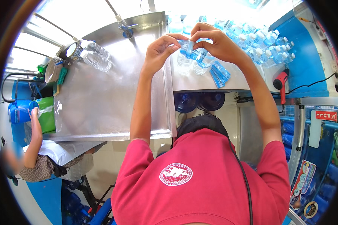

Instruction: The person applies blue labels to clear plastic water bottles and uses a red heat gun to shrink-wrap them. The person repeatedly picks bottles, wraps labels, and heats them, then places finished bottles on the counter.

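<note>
Both hands meet over the steel counter at the upper middle. Between thumb and fingertips, my left hand (161, 52) pinches one side of a clear-and-blue plastic label sleeve (189, 50). My right hand (214, 42) grips its other side. Just below the sleeve stands a clear water bottle (184, 62); whether the sleeve is around its neck or in front of it, I cannot tell. Close by on the right is a second bottle (203, 65), with a blue printed label. A small fanned pile of flat blue label sleeves (220, 74) lies beside it.
Many labelled, white-capped bottles (259, 42) crowd the counter's right. A red heat gun (282, 81) hangs at the right edge, its cord trailing. Left, unlabelled bottles (97, 56) stand in the steel basin (101, 107) near a tap (128, 32). Another person's hand (33, 111) touches a blue jug (19, 112).
</note>
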The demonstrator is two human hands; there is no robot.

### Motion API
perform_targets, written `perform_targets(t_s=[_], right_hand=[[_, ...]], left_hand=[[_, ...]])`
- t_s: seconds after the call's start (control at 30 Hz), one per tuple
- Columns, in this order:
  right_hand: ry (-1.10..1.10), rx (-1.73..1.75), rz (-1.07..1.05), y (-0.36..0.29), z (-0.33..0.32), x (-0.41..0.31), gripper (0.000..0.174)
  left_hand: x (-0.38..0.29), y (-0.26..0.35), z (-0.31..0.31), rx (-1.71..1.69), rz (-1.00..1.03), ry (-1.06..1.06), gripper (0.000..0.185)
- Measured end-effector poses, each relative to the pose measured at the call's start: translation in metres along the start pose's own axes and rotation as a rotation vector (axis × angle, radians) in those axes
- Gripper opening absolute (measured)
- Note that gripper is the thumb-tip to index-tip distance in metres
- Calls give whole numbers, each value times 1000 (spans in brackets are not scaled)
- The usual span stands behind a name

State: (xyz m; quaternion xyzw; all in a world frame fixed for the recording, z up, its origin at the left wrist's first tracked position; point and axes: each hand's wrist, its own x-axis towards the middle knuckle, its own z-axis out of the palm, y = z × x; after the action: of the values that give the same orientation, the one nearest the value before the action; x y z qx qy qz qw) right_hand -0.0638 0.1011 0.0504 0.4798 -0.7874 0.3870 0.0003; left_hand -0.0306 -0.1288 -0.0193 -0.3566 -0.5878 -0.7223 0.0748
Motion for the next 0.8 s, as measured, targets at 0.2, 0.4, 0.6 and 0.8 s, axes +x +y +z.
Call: perform_targets(t_s=[0.2, 0.4, 0.6, 0.8], right_hand=[[-74, 108, -24, -3, -6, 11, 19], [-50, 139, -9, -3, -15, 21, 18], [-154, 62, -75, 2, -37, 20, 18], [-246, -718, -178, 2, -35, 11, 14]], left_hand=[[1, -1, -15, -189, -104, -42, 44], [-3, -3, 5, -311, -124, 60, 27], [7, 13, -21, 257, -93, -100, 13], [29, 37, -26, 907, -34, -311, 15]])
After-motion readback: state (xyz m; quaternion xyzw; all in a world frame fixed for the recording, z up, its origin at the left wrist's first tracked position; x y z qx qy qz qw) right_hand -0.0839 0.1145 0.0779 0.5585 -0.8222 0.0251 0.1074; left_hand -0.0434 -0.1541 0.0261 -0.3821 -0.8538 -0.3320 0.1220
